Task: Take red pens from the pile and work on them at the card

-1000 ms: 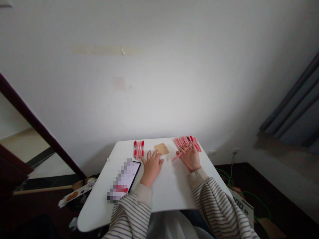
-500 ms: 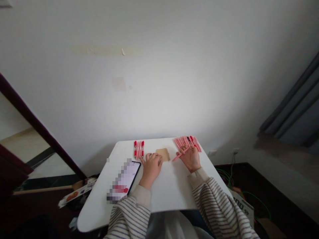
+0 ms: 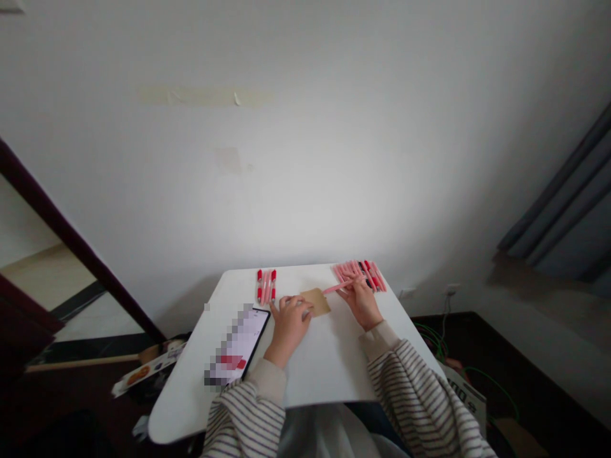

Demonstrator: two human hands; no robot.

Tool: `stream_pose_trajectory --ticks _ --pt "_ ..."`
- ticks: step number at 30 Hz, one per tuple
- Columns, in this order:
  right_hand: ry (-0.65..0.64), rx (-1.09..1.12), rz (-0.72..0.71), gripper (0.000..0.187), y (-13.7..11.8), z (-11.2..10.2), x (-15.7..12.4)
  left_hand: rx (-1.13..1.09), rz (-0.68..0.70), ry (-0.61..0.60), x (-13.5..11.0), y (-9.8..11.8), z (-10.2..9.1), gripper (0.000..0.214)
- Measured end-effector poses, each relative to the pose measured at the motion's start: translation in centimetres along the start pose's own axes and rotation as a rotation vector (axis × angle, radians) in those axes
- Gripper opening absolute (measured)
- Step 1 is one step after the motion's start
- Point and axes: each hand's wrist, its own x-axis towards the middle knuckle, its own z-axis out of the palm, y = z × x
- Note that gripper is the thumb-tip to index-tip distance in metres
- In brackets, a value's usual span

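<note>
A small tan square of paper or card lies on the white table in front of me. My left hand rests on the tabletop with bent, spread fingers. Its thumb side touches the left edge of the square. In my right hand a pink pen is gripped. It slants leftward, and its tip is at the upper right corner of the square. Just behind that hand lies a row of several pink and red pens, partly covered by my fingers.
Several more red and pink pens lie side by side at the table's back left. A phone, partly pixelated, lies left of my left hand. The white table stands against the wall. Green cables and a box are on the floor at right.
My right hand has turned palm-down, swinging the pink pen's tip up and left to the tan square. The square has turned slightly and shifted toward me. My left hand has barely moved.
</note>
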Motion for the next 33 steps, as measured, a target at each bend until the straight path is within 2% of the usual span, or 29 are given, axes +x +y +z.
stream_pose_trajectory --ticks 7,11,15,21,28,33 --pt "-0.013 -0.392 -0.174 0.038 -0.4 0.8 -0.4 -0.002 0.003 0.004 0.0 0.4 0.0 0.022" --pt "-0.127 -0.541 -0.237 0.038 -0.8 0.9 -0.7 -0.015 0.004 -0.01 0.0 0.6 0.0 0.027" --pt "-0.2 -0.618 -0.292 0.03 -0.7 0.9 -0.7 -0.036 0.009 -0.013 0.0 0.8 0.1 0.025" --pt "-0.119 -0.76 -0.344 0.021 0.2 1.0 -0.4 -0.03 -0.009 -0.031 0.0 0.9 0.0 0.027" --pt "-0.176 -0.862 -0.375 0.016 0.6 1.4 -0.3 -0.032 -0.013 -0.017 0.0 1.1 -0.2 0.029" --pt "-0.169 -0.895 -0.391 0.014 0.8 1.7 -0.2 -0.016 -0.03 -0.047 0.0 1.3 -0.5 0.03"
